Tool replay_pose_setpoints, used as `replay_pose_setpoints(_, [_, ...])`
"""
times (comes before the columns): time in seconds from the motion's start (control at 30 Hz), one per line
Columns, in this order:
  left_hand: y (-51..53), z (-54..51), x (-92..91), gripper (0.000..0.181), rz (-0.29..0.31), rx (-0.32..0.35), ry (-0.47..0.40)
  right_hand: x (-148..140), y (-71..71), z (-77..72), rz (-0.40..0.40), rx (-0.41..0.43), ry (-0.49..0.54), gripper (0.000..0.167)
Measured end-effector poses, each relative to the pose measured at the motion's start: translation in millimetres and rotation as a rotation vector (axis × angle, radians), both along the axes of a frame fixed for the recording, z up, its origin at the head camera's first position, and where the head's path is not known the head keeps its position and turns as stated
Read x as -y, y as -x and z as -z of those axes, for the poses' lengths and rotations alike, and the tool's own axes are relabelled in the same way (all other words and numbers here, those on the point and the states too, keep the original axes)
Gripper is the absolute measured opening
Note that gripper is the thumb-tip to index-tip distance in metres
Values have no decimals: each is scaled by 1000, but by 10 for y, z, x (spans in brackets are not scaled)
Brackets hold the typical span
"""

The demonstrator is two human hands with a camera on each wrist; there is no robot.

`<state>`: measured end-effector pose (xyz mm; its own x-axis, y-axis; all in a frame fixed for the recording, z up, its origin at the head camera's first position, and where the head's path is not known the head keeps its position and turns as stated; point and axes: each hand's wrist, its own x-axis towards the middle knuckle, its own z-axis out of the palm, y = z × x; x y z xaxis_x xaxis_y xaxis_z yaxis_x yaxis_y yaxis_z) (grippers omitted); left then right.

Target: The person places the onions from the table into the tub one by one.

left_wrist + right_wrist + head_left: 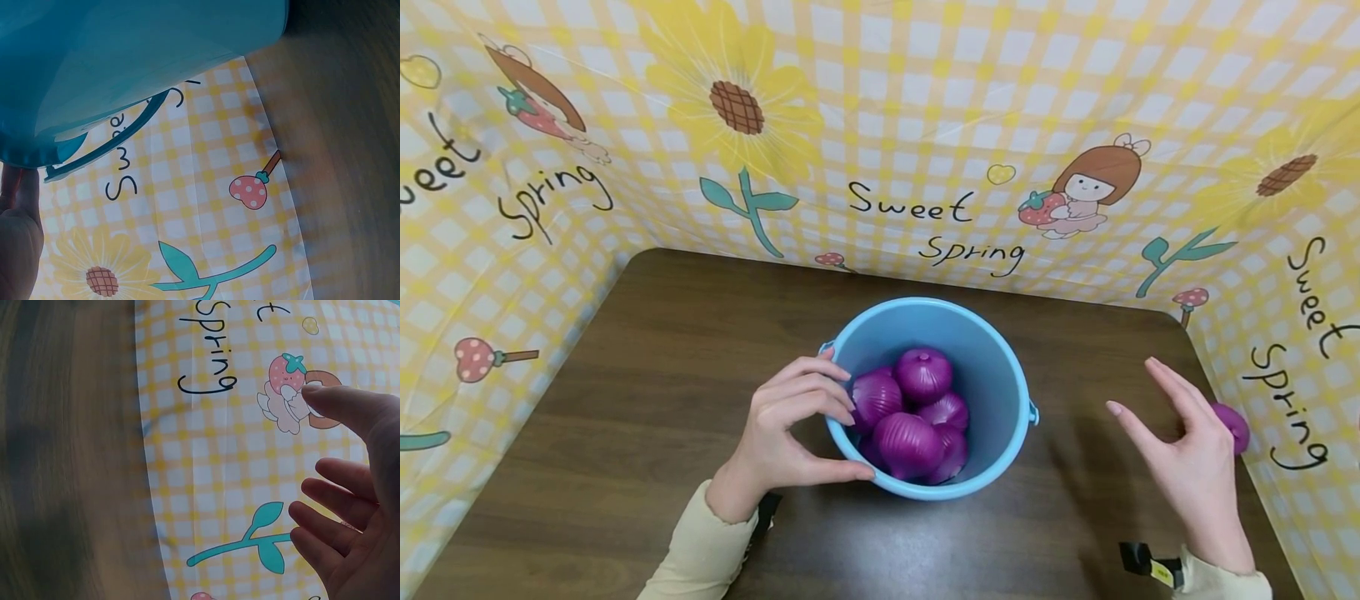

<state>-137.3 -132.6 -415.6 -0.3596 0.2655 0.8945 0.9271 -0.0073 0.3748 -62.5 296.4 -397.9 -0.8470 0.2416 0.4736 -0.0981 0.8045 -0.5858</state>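
A light blue bucket (1000, 367) stands on the brown table, holding several purple onions (910, 446). My left hand (786, 417) grips the bucket's left rim, fingers over the edge and thumb along the near rim. The left wrist view shows the bucket's wall (144, 56) close up, with its handle (119, 145) hanging at the side and a finger at the rim. Off to the right, my right hand (1195, 458) is raised with thumb and fingers spread, nothing in its grasp. Partly hidden behind that hand is another purple onion (1232, 429) at the table's right edge.
Yellow-and-white checked cloth (887, 108) with flowers and lettering rises behind the table and along both sides. Brown tabletop (700, 333) shows left of the bucket and between the bucket and my right hand.
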Motion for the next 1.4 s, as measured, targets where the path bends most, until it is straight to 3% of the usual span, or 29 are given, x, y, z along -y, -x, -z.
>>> replay_pose_setpoints(0.5, [-5,18,1,48,-4,7,1,-161,-92,-7,120,-4,-1,72])
replay_pose_setpoints(1.0, [-5,17,0,47,-2,-1,-2,-440,-222,99,337,73,11,63])
replay_pose_setpoints(1.4, [3,18,0,47,-3,-4,-5,-668,-267,276,423,209,51,66])
